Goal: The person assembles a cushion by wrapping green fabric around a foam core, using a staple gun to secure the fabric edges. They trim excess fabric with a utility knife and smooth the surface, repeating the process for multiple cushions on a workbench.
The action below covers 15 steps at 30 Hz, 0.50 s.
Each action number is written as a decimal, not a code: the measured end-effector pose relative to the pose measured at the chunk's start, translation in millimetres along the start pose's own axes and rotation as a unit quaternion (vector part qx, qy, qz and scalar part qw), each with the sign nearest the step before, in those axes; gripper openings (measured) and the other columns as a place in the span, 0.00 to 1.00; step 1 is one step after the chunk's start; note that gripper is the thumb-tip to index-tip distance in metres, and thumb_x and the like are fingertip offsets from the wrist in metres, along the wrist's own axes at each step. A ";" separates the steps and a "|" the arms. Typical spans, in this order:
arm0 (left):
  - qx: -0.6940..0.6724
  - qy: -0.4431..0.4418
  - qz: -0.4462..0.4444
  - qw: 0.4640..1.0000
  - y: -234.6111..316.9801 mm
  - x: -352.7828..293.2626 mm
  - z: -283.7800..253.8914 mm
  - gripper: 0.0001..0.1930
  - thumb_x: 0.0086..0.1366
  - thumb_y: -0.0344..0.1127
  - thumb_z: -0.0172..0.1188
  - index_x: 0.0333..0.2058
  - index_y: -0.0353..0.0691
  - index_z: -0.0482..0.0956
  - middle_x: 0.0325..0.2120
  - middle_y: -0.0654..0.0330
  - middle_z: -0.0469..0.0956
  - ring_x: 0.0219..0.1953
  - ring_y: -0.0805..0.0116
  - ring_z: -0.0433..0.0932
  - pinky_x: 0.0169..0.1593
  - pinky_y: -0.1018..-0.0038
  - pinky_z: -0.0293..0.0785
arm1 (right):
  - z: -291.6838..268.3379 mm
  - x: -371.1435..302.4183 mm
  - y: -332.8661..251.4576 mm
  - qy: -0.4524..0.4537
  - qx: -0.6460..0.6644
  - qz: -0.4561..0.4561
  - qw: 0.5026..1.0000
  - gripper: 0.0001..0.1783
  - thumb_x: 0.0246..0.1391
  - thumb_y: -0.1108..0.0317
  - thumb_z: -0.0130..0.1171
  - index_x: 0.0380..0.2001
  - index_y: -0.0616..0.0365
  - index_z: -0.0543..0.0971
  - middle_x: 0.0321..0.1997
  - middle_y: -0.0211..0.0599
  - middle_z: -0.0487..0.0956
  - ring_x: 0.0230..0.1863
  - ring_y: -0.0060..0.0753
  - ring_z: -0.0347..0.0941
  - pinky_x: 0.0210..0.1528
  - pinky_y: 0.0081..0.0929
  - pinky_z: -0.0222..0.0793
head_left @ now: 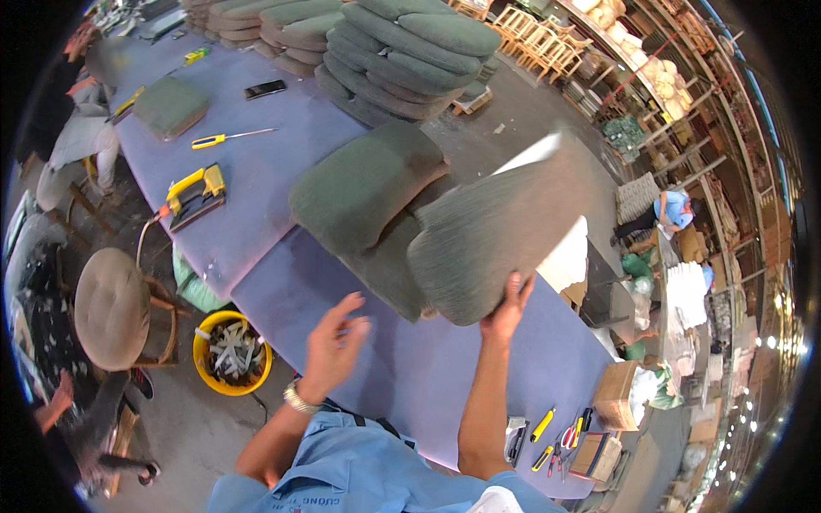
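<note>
My right hand (508,309) grips the lower edge of a dark grey-green upholstered cushion (487,231), which is tilted up off the table and smeared by motion at its far end. My left hand (338,342), with a watch at the wrist, hovers over the table, empty and with its fingers apart. Beyond it another grey-green cushion (368,179) lies on top of a further cushion (386,265), partly hidden by the lifted one.
Tall stacks of cushions (402,60) stand at the far edge. On the purple-blue table (256,205) lie a yellow-black staple gun (195,197), a screwdriver (224,138), a phone (265,89) and, at right, scissors (571,436) and cutters. A yellow bucket (203,376) stands at left. Other people are nearby.
</note>
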<state>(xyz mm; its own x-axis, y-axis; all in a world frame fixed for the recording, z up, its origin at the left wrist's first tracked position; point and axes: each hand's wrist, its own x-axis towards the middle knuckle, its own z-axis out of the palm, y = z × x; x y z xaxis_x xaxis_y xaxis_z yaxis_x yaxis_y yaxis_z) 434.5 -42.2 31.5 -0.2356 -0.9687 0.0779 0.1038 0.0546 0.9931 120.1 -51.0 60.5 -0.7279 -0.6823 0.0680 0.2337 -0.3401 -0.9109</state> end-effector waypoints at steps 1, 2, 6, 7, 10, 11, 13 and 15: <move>0.038 0.033 -0.002 0.999 -23.9 9.1 -31.0 0.24 0.71 0.31 0.63 0.63 0.34 0.73 0.59 0.52 0.78 0.54 0.64 0.82 0.52 0.69 0.81 | 0.4 9.9 34.7 0.047 -0.052 0.001 0.998 0.41 0.70 0.57 0.59 0.77 0.49 0.52 0.75 0.43 0.62 0.71 0.44 0.63 0.69 0.46 0.65; 0.075 0.065 -0.008 0.995 -45.8 15.6 -61.7 0.22 0.71 0.31 0.63 0.62 0.34 0.75 0.57 0.52 0.80 0.53 0.64 0.82 0.52 0.69 0.80 | -4.8 17.8 68.4 0.094 -0.107 0.004 0.990 0.40 0.70 0.58 0.59 0.77 0.49 0.53 0.75 0.44 0.63 0.70 0.44 0.63 0.69 0.46 0.64; 0.173 0.180 -0.118 0.961 -77.5 46.9 -194.9 0.21 0.71 0.31 0.62 0.61 0.33 0.76 0.53 0.51 0.82 0.50 0.64 0.82 0.52 0.70 0.79 | 18.5 15.0 121.0 0.181 -0.217 0.124 0.951 0.33 0.71 0.61 0.56 0.74 0.50 0.59 0.71 0.51 0.69 0.68 0.48 0.67 0.65 0.50 0.68; 0.193 0.200 -0.122 0.953 -83.8 60.3 -218.4 0.21 0.72 0.31 0.61 0.61 0.33 0.76 0.53 0.50 0.82 0.50 0.64 0.82 0.52 0.69 0.79 | 9.6 17.7 122.2 0.163 -0.253 0.105 0.948 0.33 0.71 0.60 0.56 0.74 0.51 0.59 0.70 0.51 0.69 0.67 0.47 0.68 0.65 0.49 0.68; 0.273 0.222 -0.113 0.929 -96.3 100.1 -268.2 0.20 0.72 0.31 0.60 0.60 0.34 0.76 0.52 0.49 0.81 0.47 0.60 0.83 0.48 0.68 0.80 | 2.5 11.2 129.7 0.149 -0.473 0.013 0.868 0.29 0.68 0.60 0.58 0.69 0.52 0.69 0.66 0.51 0.74 0.63 0.47 0.72 0.65 0.41 0.68; 0.301 0.217 -0.091 0.924 -101.9 114.3 -276.5 0.19 0.71 0.31 0.60 0.59 0.34 0.77 0.51 0.50 0.81 0.46 0.60 0.83 0.47 0.68 0.80 | 3.2 13.2 124.6 0.103 -0.539 -0.042 0.835 0.26 0.67 0.60 0.59 0.66 0.53 0.72 0.63 0.50 0.76 0.61 0.47 0.74 0.63 0.40 0.70; 0.323 0.208 -0.043 0.922 -110.9 139.8 -279.5 0.19 0.70 0.31 0.61 0.58 0.35 0.78 0.43 0.54 0.81 0.39 0.59 0.82 0.43 0.67 0.79 | -0.8 23.1 103.0 0.011 -0.659 -0.147 0.737 0.22 0.65 0.61 0.61 0.59 0.54 0.79 0.57 0.49 0.80 0.56 0.46 0.78 0.59 0.38 0.73; 0.365 0.188 -0.038 0.911 -127.7 160.5 -273.2 0.18 0.70 0.32 0.61 0.57 0.35 0.79 0.39 0.54 0.79 0.37 0.58 0.80 0.42 0.66 0.78 | 38.8 49.4 75.8 0.001 -0.645 -0.074 0.760 0.18 0.63 0.62 0.64 0.53 0.55 0.82 0.53 0.46 0.83 0.50 0.44 0.80 0.54 0.37 0.75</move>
<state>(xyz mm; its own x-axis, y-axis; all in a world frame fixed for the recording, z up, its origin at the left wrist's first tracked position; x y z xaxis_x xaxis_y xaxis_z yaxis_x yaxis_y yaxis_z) 647.4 -270.8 -106.8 0.1473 -0.9834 0.1064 -0.6010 -0.0035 0.7992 126.9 -135.6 10.6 -0.6857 -0.6971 0.2096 -0.6776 0.5060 -0.5337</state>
